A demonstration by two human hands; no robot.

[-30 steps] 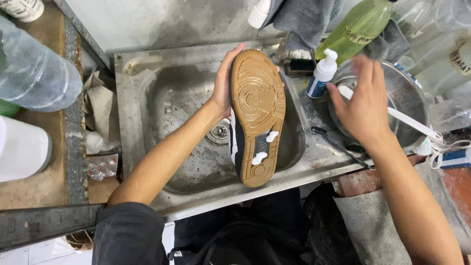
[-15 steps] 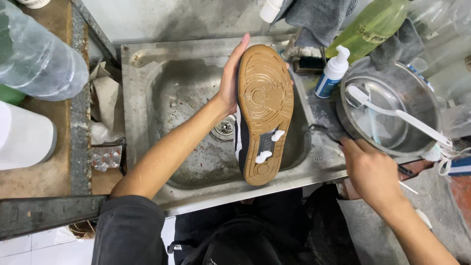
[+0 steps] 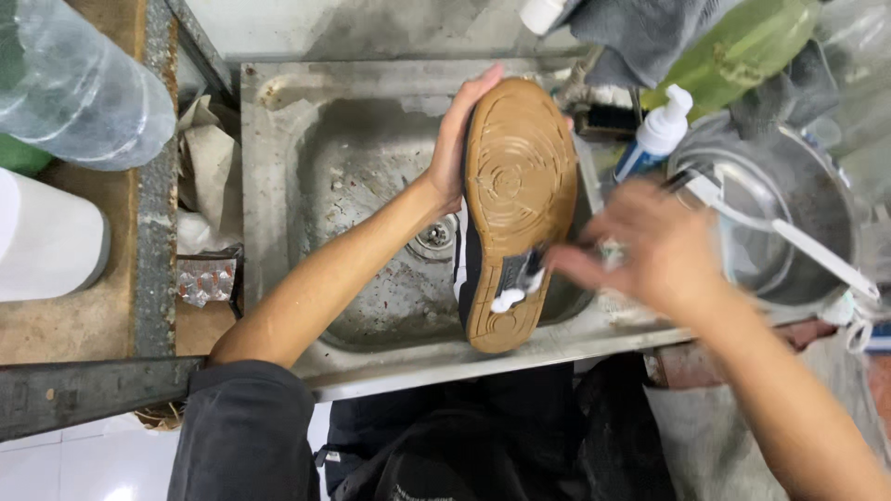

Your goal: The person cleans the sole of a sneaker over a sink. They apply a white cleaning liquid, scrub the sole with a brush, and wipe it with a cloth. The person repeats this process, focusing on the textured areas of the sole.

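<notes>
My left hand point(image 3: 457, 139) grips a black and white sneaker point(image 3: 515, 204) by its side and holds it sole-up over the steel sink point(image 3: 362, 186). The tan rubber sole faces me, with white foam blobs near the heel. My right hand point(image 3: 650, 246), blurred with motion, is shut on a small dark brush point(image 3: 538, 269) whose head touches the foam on the sole.
A steel bowl point(image 3: 798, 223) with a white brush in it sits right of the sink. Behind stand a white foam pump bottle point(image 3: 654, 139), a green liquid bottle point(image 3: 733, 46) and grey cloths. Left of the sink lie crumpled paper, a clear plastic bottle point(image 3: 74, 83) and a white container.
My right hand left the bowl, took a small dark brush from the sink's right edge and brought it to the foam on the sole. The sneaker stayed in place.
</notes>
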